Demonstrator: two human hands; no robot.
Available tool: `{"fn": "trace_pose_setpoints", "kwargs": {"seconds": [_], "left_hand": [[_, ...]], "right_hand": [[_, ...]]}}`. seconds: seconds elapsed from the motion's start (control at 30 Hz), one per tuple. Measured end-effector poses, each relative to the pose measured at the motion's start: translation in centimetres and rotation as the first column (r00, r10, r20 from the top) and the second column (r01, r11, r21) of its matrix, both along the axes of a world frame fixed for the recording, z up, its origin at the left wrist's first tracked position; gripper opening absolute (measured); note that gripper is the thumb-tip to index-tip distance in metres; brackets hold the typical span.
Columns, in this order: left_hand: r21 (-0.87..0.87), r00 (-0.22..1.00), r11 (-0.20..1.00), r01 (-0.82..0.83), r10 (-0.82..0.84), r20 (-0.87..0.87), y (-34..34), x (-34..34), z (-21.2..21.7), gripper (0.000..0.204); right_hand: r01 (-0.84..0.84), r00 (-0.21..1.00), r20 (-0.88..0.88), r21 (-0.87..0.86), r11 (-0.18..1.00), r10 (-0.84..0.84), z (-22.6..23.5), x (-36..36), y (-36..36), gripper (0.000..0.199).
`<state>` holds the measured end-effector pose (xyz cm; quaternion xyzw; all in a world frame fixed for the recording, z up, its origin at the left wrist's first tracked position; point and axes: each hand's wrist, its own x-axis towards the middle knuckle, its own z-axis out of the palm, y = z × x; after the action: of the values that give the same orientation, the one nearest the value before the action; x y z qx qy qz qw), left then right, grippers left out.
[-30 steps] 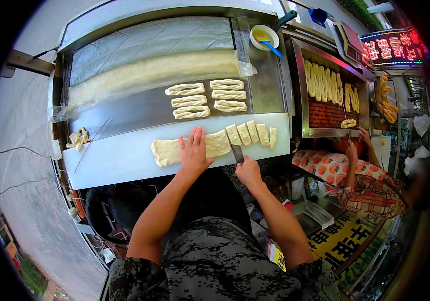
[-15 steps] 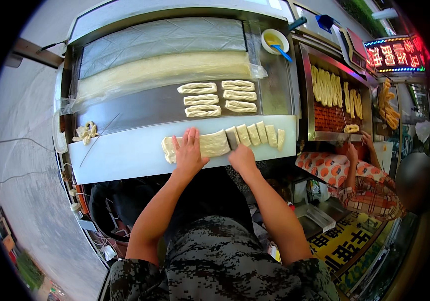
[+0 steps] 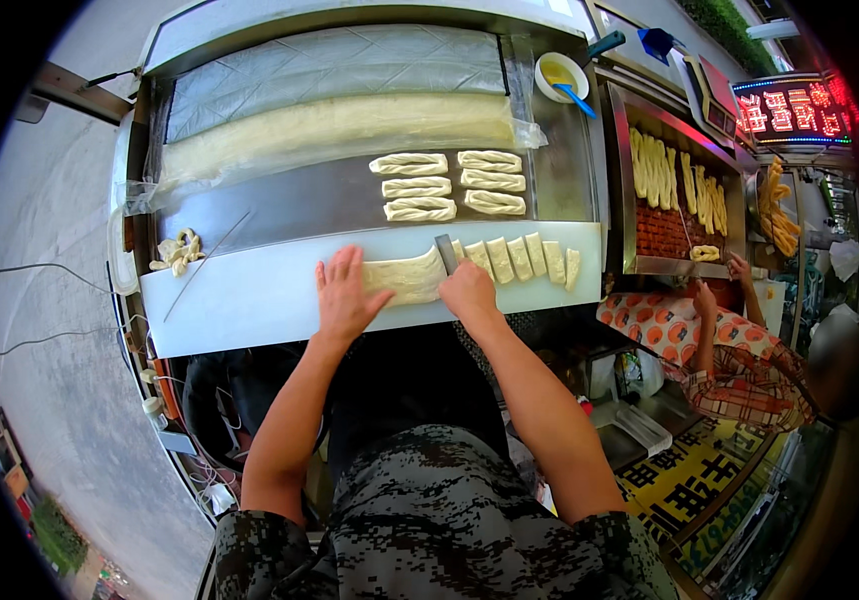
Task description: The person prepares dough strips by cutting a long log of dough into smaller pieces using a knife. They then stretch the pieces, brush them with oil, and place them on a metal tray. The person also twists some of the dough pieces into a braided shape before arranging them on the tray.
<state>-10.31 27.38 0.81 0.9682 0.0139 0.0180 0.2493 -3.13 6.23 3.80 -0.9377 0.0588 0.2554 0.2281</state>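
Note:
A flattened slab of dough (image 3: 404, 279) lies on the white cutting board (image 3: 234, 305). At its left end rests my left hand (image 3: 346, 297), fingers stretched out, covering that end. My right hand (image 3: 469, 292) is closed round a flat metal blade, a dough cutter or knife (image 3: 446, 254), whose handle is hidden in the fist. The blade stands across the slab's right end. To the right of it several cut dough strips (image 3: 520, 258) lie side by side, slightly fanned.
Folded dough pieces (image 3: 416, 187) in two columns lie on the metal counter beyond the board. A plastic-covered dough sheet (image 3: 339, 130) spans the back. Dough scraps (image 3: 179, 252) and a thin rod (image 3: 207, 265) lie left. Right are a bowl (image 3: 560, 77), a frying vat (image 3: 639, 265) and a person's hands (image 3: 739, 268).
The blade has moved left along the slab, and another strip is parted at its right. My left hand has slid left to the slab's end. The whole view has shifted slightly.

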Motion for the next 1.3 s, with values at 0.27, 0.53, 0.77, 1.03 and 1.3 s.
{"fn": "trace_pose_setpoints", "kwargs": {"seconds": [0.27,0.53,0.77,1.03,1.3], "left_hand": [[0.006,0.991,1.000,0.010,-0.011,0.134,3.7,-1.4,-1.1,0.054],[-0.009,0.993,0.999,0.033,-0.032,0.114,4.0,-2.2,-1.7,0.054],[-0.013,0.990,1.000,0.018,-0.016,0.139,4.1,-1.4,-1.8,0.053],[-0.023,0.985,0.999,0.034,-0.029,0.168,4.3,-1.3,-1.5,0.051],[-0.026,0.984,0.999,0.030,-0.025,0.177,4.8,-1.4,-1.9,0.049]], "right_hand": [[0.024,0.986,0.162,0.135,0.991,-0.046,-1.2,-8.1,-2.9,0.021],[0.018,1.000,0.009,0.015,1.000,-0.018,0.4,-2.6,3.7,0.023],[0.004,1.000,-0.013,0.008,1.000,-0.004,-0.7,-7.0,0.1,0.022],[0.025,0.988,0.152,0.066,0.998,-0.034,-1.4,-7.8,5.2,0.017],[-0.056,0.996,0.078,0.046,0.997,0.053,-0.4,-3.2,6.7,0.026]]}}
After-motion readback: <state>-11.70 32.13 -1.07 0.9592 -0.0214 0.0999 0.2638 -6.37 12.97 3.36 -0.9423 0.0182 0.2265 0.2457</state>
